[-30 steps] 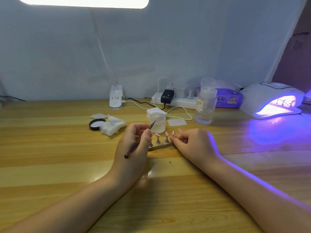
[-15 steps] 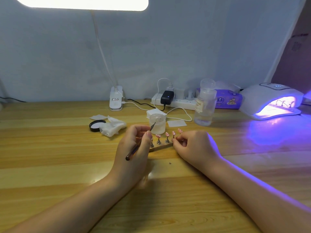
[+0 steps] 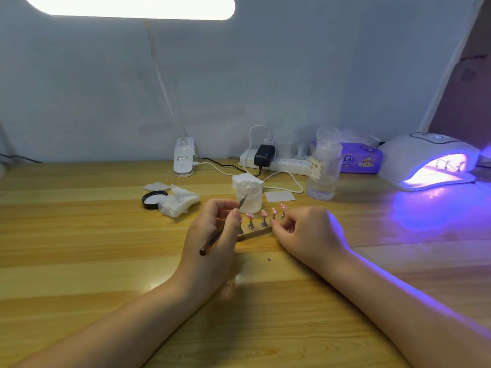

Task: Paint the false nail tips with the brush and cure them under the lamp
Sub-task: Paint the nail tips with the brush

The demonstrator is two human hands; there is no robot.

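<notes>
Several pink false nail tips stand on small metal stems along a wooden strip in the middle of the table. My left hand grips a thin dark brush, its tip raised in front of a small frosted jar. My right hand rests at the strip's right end, fingers curled and pinching it. The white curing lamp glows violet at the far right, with more stems inside.
A crumpled tissue and a black lid lie left of the jar. A clear pump bottle, power strip, purple tissue pack, desk lamp clamp and cotton pads stand behind.
</notes>
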